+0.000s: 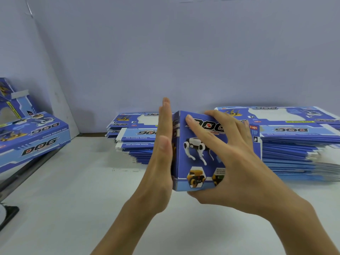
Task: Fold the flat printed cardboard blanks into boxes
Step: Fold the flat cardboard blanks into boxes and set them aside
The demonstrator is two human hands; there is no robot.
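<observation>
Clamping the folded box (pixel 199 153) above the tabletop (pixel 73 190), the right hand (pixel 233 159) curls its grip over the printed face while the left hand (pixel 161 153) presses flat-fingered against the side. Behind the grip lie two stacks of flat blanks (pixel 298 144), and a finished box (pixel 31 138) sits far left.

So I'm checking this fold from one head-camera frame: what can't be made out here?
- Box: its left end is hidden by the flat left hand; whether that flap is tucked cannot be told.
- Its right side and base: covered by the right hand.
- Small print by the hexagon pictures: too small, blurred.
- Right stack of blanks: cut off by the frame edge.
- Folded box on the left: cut off too.
</observation>
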